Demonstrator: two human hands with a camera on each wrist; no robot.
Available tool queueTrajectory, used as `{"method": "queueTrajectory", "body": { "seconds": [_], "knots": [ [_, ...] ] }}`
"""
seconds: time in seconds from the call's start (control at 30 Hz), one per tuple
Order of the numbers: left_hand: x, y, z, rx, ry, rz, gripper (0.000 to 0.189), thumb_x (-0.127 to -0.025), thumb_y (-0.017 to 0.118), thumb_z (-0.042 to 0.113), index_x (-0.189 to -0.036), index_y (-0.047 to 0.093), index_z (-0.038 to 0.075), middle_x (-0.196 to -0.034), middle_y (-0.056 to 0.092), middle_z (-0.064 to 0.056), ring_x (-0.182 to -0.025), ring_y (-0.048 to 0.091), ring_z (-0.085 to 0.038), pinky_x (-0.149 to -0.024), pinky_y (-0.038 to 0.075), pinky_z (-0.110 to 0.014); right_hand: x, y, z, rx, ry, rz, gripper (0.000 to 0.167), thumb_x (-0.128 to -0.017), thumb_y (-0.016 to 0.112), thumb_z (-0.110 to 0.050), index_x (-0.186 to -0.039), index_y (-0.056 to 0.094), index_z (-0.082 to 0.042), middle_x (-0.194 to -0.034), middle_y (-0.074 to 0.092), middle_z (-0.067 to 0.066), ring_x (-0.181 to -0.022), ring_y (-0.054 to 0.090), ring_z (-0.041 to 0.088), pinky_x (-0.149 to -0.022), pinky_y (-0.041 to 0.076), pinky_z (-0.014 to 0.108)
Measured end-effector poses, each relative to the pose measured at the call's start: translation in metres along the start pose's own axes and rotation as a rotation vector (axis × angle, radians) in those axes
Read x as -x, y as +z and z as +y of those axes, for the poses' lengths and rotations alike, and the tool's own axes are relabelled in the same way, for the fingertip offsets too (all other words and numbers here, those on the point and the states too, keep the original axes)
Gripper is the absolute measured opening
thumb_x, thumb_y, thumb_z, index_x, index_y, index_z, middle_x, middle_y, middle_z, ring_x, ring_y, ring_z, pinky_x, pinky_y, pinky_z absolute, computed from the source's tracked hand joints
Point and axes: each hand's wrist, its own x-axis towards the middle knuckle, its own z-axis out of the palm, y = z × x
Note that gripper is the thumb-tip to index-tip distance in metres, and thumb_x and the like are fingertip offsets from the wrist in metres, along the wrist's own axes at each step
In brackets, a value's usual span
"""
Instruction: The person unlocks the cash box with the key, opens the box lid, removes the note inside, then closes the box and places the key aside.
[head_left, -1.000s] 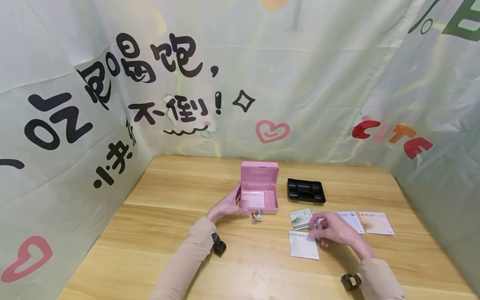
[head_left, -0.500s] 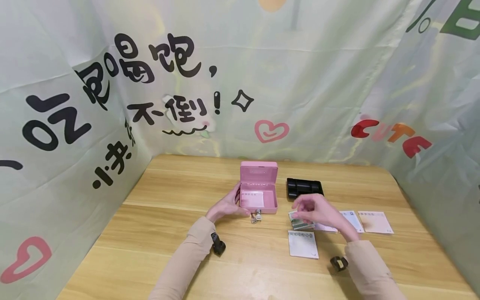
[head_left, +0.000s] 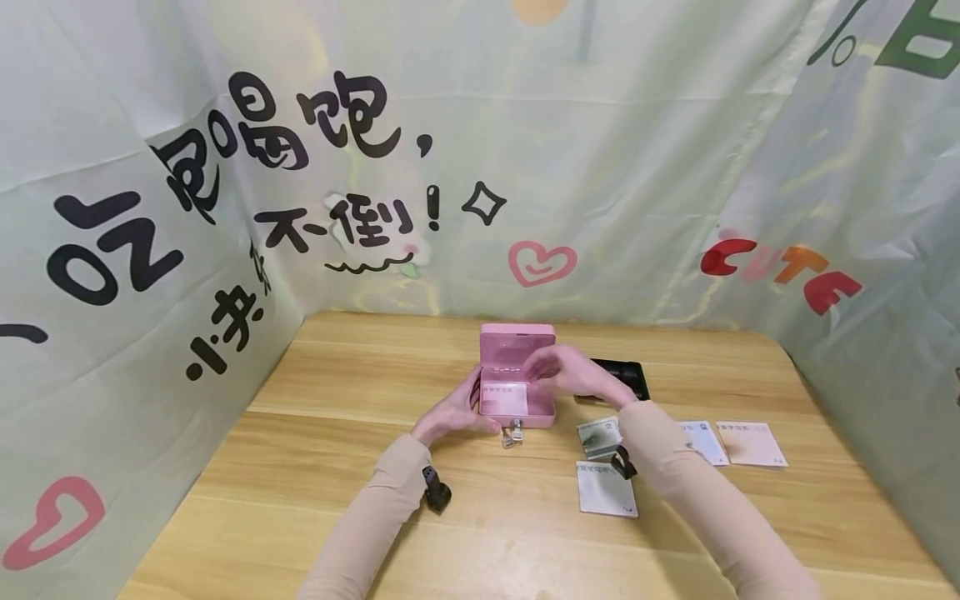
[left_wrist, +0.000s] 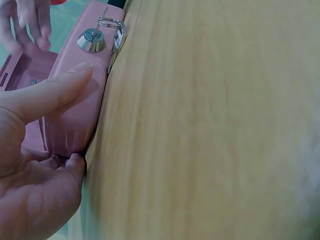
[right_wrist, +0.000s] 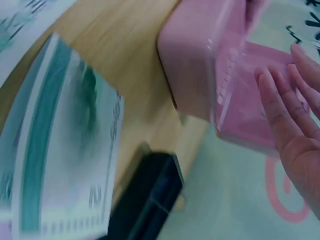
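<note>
A pink cash box (head_left: 510,340) stands with its lid raised, and a pale banknote-like paper (head_left: 504,400) lies inside. My left hand (head_left: 452,415) grips the box's left front corner; in the left wrist view the thumb (left_wrist: 55,95) lies along the front and the fingers curl round the edge. At the front, a key sits in the lock (left_wrist: 91,41), and a ring of keys (head_left: 512,437) hangs from it. My right hand (head_left: 573,372) is at the raised lid, over the box's right side. The right wrist view shows its fingers (right_wrist: 280,95) extended and holding nothing.
A black compartment tray (head_left: 630,377) lies right of the box, partly behind the right hand. Nearer are a green note stack (head_left: 596,435), a whitish one (head_left: 606,493), a blue one (head_left: 705,442) and a pinkish one (head_left: 752,444). Printed cloth (head_left: 637,167) walls the table (head_left: 360,367).
My right hand has moved left from the note stacks, over the green one, to the box lid. The left hand keeps its grip on the box.
</note>
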Motion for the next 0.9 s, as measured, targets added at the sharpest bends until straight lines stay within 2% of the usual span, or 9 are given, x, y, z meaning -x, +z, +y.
{"method": "queueTrajectory", "body": {
  "seconds": [0.13,0.3,0.5,0.73,0.9],
  "knots": [
    [0.000,0.000,0.002,-0.006,-0.005,0.010,0.126,-0.068,0.081,-0.007,-0.163,0.001,0.013,-0.171,0.006,-0.013,-0.159,0.004,-0.028,-0.131,0.005,-0.049,-0.017,0.010,0.006,-0.008,0.013,-0.023,0.033,-0.086,0.073,-0.001,-0.117,0.066,0.009,-0.115,0.071,0.027,-0.108,0.070,0.037,-0.098,0.060,0.044],
    [0.001,0.002,0.003,0.003,0.002,0.002,0.126,-0.068,0.081,-0.007,-0.163,0.001,0.013,-0.171,0.006,-0.014,-0.159,0.004,-0.029,-0.131,0.005,-0.050,-0.027,0.020,0.016,-0.016,0.030,-0.047,0.031,-0.084,0.074,0.000,-0.115,0.068,0.007,-0.117,0.072,0.024,-0.112,0.069,0.038,-0.101,0.058,0.046],
    [0.001,0.001,0.002,0.002,-0.001,0.003,0.125,-0.068,0.080,-0.008,-0.163,0.001,0.012,-0.171,0.006,-0.014,-0.159,0.004,-0.029,-0.131,0.005,-0.049,-0.030,0.025,0.019,0.004,-0.022,-0.067,0.031,-0.082,0.074,0.005,-0.112,0.067,0.009,-0.116,0.071,0.027,-0.112,0.069,0.041,-0.100,0.058,0.048],
    [0.001,0.001,0.001,-0.002,-0.007,0.009,0.127,-0.067,0.081,-0.008,-0.163,0.001,0.014,-0.172,0.004,-0.013,-0.159,0.003,-0.030,-0.130,0.004,-0.054,-0.033,0.029,0.022,0.062,0.019,-0.083,0.034,-0.081,0.075,0.003,-0.114,0.068,0.006,-0.116,0.072,0.023,-0.110,0.070,0.037,-0.099,0.059,0.046],
    [0.000,0.001,0.001,-0.001,-0.010,0.011,0.127,-0.067,0.080,-0.010,-0.163,0.000,0.015,-0.172,0.004,-0.012,-0.159,0.005,-0.029,-0.131,0.006,-0.052,-0.034,0.030,0.023,0.058,0.036,-0.087,0.033,-0.081,0.075,0.003,-0.113,0.069,0.006,-0.114,0.073,0.021,-0.109,0.070,0.036,-0.100,0.058,0.047]
  ]
}}
